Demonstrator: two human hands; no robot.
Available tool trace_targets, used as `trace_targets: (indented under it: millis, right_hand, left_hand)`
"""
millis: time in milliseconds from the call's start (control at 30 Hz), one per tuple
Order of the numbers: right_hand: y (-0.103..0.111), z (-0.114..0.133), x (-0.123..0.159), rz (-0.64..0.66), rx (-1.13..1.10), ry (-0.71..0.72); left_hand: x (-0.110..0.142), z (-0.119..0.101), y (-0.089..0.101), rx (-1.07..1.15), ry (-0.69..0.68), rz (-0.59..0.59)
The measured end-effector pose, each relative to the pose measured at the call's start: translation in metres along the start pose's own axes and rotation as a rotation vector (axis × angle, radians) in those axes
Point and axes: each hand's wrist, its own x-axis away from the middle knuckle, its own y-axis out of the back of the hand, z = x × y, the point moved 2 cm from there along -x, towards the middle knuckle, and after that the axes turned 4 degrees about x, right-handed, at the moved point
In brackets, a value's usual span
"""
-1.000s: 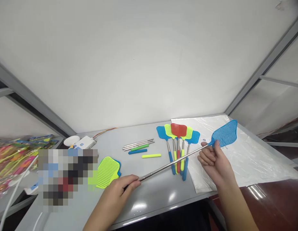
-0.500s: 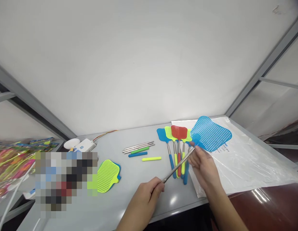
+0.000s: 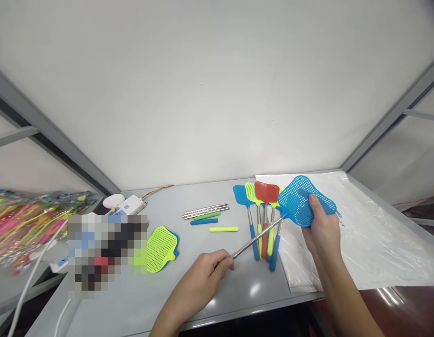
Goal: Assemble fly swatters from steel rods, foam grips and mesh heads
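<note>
A blue fly swatter point(image 3: 297, 199) with a perforated head is held between both hands, above the table. My left hand point(image 3: 214, 269) is closed round the lower end of its metal rod; the grip end is hidden in the fist. My right hand point(image 3: 322, 224) pinches the swatter's head at its right side, thumb on top, fingers underneath. Just below and behind the rod lies a row of fly swatters with blue, yellow-green and red heads, such as the red fly swatter point(image 3: 267, 192). Left of them lie metal rods point(image 3: 206, 210) and loose green, blue and yellow handle sleeves point(image 3: 224, 229).
Yellow-green and blue swatter heads point(image 3: 161, 249) lie stacked on the grey table point(image 3: 133, 309). A white plastic sheet point(image 3: 367, 248) covers the right side. Farther left are a white power strip point(image 3: 131, 206), a blurred-out patch and colourful bagged goods point(image 3: 31, 224). A wall closes the back.
My right hand has shifted from the swatter's neck, where head and rod meet, to the right side of its head. My left hand keeps its hold on the rod. The view has turned slightly.
</note>
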Motion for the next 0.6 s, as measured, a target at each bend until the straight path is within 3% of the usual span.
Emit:
trace_targets:
  millis: [333,467,600]
  right_hand:
    - [-0.004,-0.001,-0.010,-0.018,-0.047,0.019]
    - [0.004,-0.007,-0.011,-0.014,-0.021,-0.037]
    - [0.013,-0.007,-0.014,-0.034,-0.010,-0.047]
  left_hand:
    - [-0.013,0.002,-0.009,0.039,0.029,0.013]
    - [-0.009,0.005,-0.004,0.027,0.062,0.073]
    - [0.005,0.023,0.007,-0.019,0.106,0.101]
